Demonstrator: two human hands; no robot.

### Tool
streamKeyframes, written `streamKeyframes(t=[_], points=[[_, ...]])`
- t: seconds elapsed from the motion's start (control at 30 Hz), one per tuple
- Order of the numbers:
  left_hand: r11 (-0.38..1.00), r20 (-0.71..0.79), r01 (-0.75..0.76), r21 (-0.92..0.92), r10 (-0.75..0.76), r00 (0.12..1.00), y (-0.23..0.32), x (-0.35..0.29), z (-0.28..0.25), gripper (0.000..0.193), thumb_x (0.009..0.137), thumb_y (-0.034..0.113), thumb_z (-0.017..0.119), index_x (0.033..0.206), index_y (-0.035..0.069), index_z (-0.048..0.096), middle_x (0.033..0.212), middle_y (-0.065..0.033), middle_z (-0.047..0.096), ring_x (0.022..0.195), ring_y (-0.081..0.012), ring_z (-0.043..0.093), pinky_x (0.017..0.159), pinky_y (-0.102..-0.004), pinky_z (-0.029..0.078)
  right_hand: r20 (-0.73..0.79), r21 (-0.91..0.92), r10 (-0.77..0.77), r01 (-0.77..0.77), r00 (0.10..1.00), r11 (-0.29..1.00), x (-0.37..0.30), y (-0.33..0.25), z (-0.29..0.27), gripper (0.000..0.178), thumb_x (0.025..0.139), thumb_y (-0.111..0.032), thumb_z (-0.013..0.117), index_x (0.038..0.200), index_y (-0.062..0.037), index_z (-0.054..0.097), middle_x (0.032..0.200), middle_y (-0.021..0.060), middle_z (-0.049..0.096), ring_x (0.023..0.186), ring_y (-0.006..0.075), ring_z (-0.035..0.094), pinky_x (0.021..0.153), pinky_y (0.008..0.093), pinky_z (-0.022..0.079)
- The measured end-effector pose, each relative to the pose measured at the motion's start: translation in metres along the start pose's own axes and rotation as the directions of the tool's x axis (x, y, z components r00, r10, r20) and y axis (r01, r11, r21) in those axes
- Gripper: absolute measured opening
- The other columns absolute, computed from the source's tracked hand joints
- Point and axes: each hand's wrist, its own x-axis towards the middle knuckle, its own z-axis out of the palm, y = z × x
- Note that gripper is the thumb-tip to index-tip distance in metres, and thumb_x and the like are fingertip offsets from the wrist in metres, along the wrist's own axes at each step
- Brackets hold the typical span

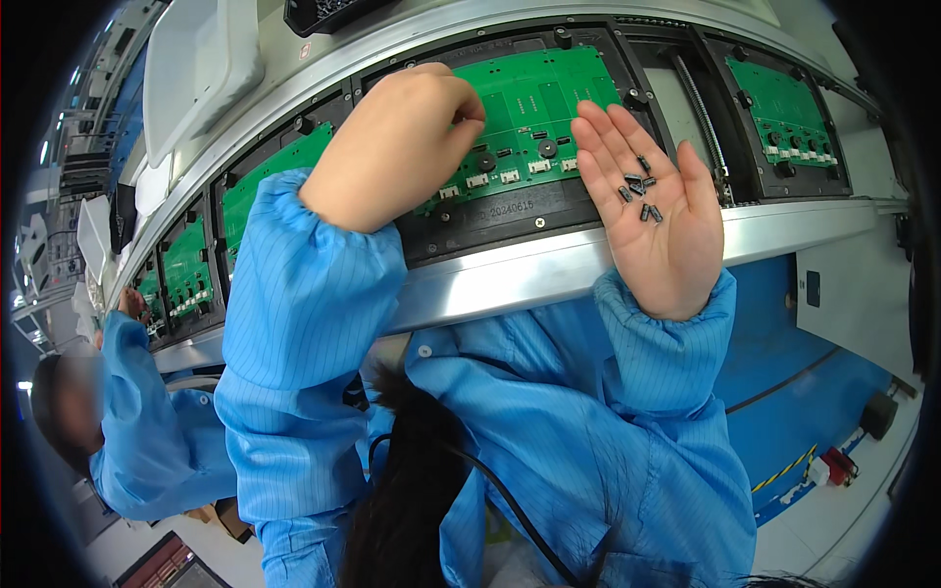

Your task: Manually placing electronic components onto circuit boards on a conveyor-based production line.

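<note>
My left hand reaches over a green circuit board, its back turned up. Its thumb and fingers are curled together. Their tips are mostly hidden, so whatever they pinch cannot be made out. Held palm up over the board's right end, my right hand is open with its fingers stretched out. Several small black rectangular components lie loose on its palm and finger bases. White connectors and a round black knob line the board's near edge. A black frame surrounds the board.
A metal rail runs along the near side. More framed boards stand right and left. A white tray and a black bin are beyond the line. A co-worker in a blue sleeve works at the left.
</note>
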Motion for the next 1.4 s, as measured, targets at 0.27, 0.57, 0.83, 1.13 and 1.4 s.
streamKeyframes(t=[0.27, 0.57, 0.83, 1.13, 1.4], points=[[0.998, -0.028, -0.055, 0.03, 0.056, 0.998, -0.005, -0.005, -0.003, 0.01, 0.075, 0.004, 0.061, 0.079, -0.003, 0.067, 0.082, -0.0133, 0.062, 0.074, -0.0305, 0.06, 0.07, -0.037, 0.051, -0.024, -0.001, 0.013, -0.013, 1.0, 1.0, 0.002, 0.008, 0.007, 0.057, 0.1, -0.031, 0.027, 0.135, 0.0141, 0.027, 0.14, 0.0328, 0.032, 0.135, 0.0398, 0.032, 0.114, 0.045, 0.027], [0.901, -0.2, -0.366, -0.235, 0.324, 0.925, 0.041, -0.012, 0.002, 0.01, 0.074, 0.0, 0.067, 0.083, 0.002, 0.066, 0.089, -0.0058, 0.06, 0.074, -0.0223, 0.055, 0.069, -0.03, 0.047, 0.066, 0.034, 0.085, -0.087, 0.994, 0.996, 0.004, 0.023, 0.0, 0.06, 0.1, -0.032, 0.029, 0.14, 0.0128, 0.022, 0.139, 0.03, 0.036, 0.125, 0.0326, 0.043, 0.108, 0.04, 0.035], [0.923, -0.203, -0.367, -0.114, 0.34, 0.918, 0.042, -0.024, 0.004, 0.011, 0.073, 0.0, 0.068, 0.083, 0.003, 0.066, 0.09, -0.0066, 0.061, 0.075, -0.0214, 0.054, 0.069, -0.0294, 0.046, 0.006, -0.063, 0.083, -0.083, 0.997, 0.995, 0.006, 0.034, 0.001, 0.061, 0.1, -0.033, 0.029, 0.14, 0.0131, 0.023, 0.137, 0.0299, 0.039, 0.121, 0.0315, 0.046, 0.106, 0.0392, 0.036], [0.958, 0.033, 0.115, -0.262, -0.111, 0.993, 0.002, -0.036, -0.017, 0.008, 0.075, 0.0, 0.065, 0.083, 0.0, 0.066, 0.085, -0.0095, 0.062, 0.071, -0.0222, 0.056, 0.065, -0.0305, 0.047, -0.104, -0.144, -0.048, 0.033, 0.993, 0.989, 0.003, 0.021, 0.011, 0.06, 0.1, -0.033, 0.028, 0.138, 0.0137, 0.021, 0.144, 0.0329, 0.024, 0.136, 0.0387, 0.029, 0.113, 0.0429, 0.028], [0.999, -0.003, -0.025, -0.038, 0.025, 1.0, -0.018, -0.035, 0.0, 0.007, 0.076, 0.003, 0.064, 0.08, -0.003, 0.065, 0.084, -0.0126, 0.064, 0.079, -0.0285, 0.06, 0.072, -0.0354, 0.05, -0.065, -0.155, -0.039, 0.029, 0.997, 0.988, 0.004, 0.023, 0.008, 0.06, 0.102, -0.031, 0.024, 0.142, 0.0119, 0.013, 0.148, 0.0313, 0.017, 0.14, 0.0384, 0.02, 0.117, 0.0438, 0.021]])
